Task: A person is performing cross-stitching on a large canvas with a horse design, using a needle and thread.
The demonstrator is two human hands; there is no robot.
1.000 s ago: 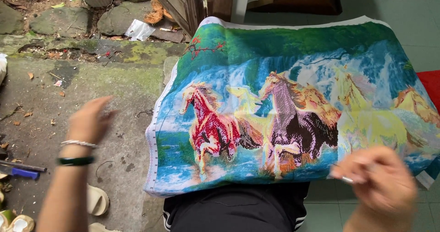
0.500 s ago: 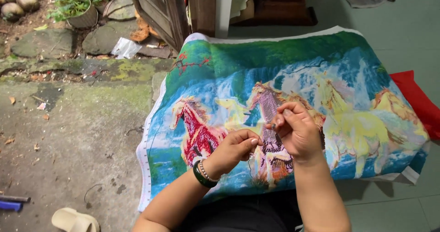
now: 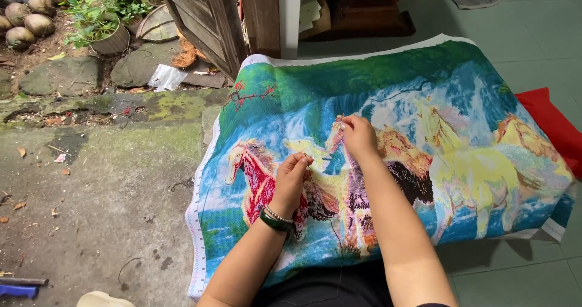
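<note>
Right hand [image 3: 359, 137]: fingers pinched together at the upper middle of the canvas [image 3: 394, 161], on something too small to make out, presumably a needle. Left hand [image 3: 292, 176]: fingers closed on a dark thread [image 3: 332, 231], which runs down from the hand across the cloth toward the lap. A dark bracelet [image 3: 276, 221] sits on the left wrist. Both hands rest on the cloth, near each other but apart.

The canvas lies spread over the person's lap and onto the floor, one edge on the concrete, the other over green tiles. It shows horses before a waterfall, in red, dark, yellow and pale tones.

Progress, as judged: the picture appears filled with colour nearly edge to edge; only the white border is bare. Whether colour is stitched or printed cannot be told. The hands work at the head of a middle horse.

Surroundings: a red cushion [image 3: 555, 125] at the right edge, a wooden door [image 3: 212, 22] above, a potted plant [image 3: 103, 28] and stones at upper left.
</note>
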